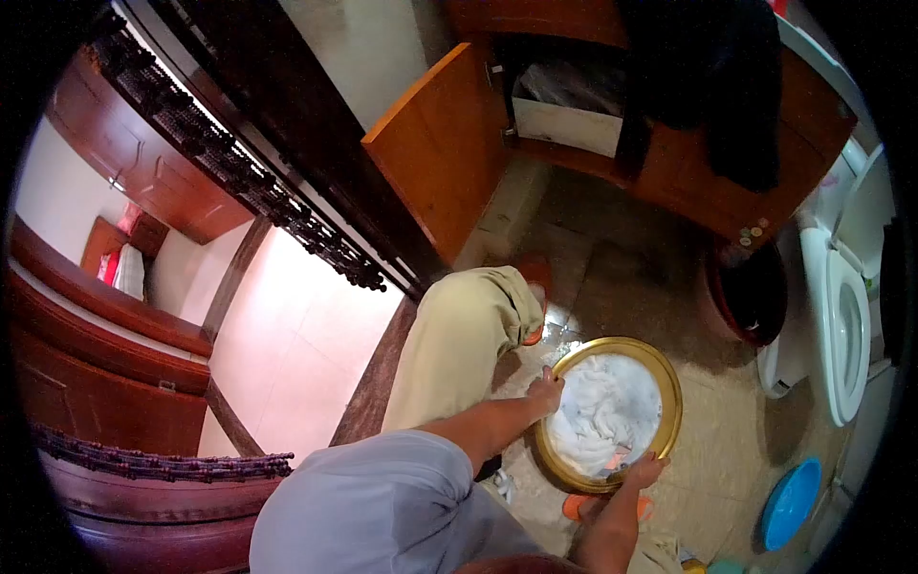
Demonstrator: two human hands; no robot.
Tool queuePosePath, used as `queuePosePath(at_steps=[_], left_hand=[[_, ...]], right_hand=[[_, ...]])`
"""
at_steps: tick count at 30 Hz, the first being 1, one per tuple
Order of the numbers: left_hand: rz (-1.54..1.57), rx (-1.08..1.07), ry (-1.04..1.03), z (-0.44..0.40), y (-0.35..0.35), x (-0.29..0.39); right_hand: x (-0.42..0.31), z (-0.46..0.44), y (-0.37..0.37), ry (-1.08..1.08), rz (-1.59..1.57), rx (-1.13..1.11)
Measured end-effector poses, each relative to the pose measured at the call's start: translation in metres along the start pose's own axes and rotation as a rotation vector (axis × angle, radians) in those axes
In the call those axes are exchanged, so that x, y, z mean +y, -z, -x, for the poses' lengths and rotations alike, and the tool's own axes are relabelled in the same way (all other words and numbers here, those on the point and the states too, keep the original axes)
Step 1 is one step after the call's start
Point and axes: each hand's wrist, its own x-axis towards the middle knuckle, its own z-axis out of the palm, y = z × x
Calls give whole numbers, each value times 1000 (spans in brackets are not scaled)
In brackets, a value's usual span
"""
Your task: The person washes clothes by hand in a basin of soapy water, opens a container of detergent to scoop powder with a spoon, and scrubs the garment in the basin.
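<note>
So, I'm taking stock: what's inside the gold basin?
The basin holds bunched white cloth in what looks like sudsy liquid, and a pinkish patch too small to identify. The bottom and anything beneath the cloth are hidden.

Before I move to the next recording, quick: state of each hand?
Left hand: closed, holding the golden basin by its rim.
Right hand: closed, also holding the golden basin by its rim.

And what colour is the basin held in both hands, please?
The basin is gold, clearest in the head view.
</note>
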Motion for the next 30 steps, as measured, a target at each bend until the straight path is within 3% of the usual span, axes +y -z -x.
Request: queuePosePath(at_steps=[4,8,11,13,16,21,23,29,30], left_hand=[[201,36,161,-36,-58,-19],[499,123,328,8,1,13],[493,63,363,12,14,19],[331,112,213,-22,-38,-7],[263,121,144,-28,-54,-10],[174,73,68,-12,-28,2],[-5,-7,16,20,22,21],[-98,80,-14,19,23,23],[107,107,54,16,20,19]], right_hand=[[23,-10,-15,74,65,50],[21,-9,-13,117,18,57],[3,-2,1,-39,25,-35],[22,-10,-16,80,24,53],[43,-24,-36,187,-9,116],[32,-14,-21,117,52,56],[32,-18,-22,104,62,43],[44,-22,-28,126,-73,28],[43,-18,-31,87,-141,51]])
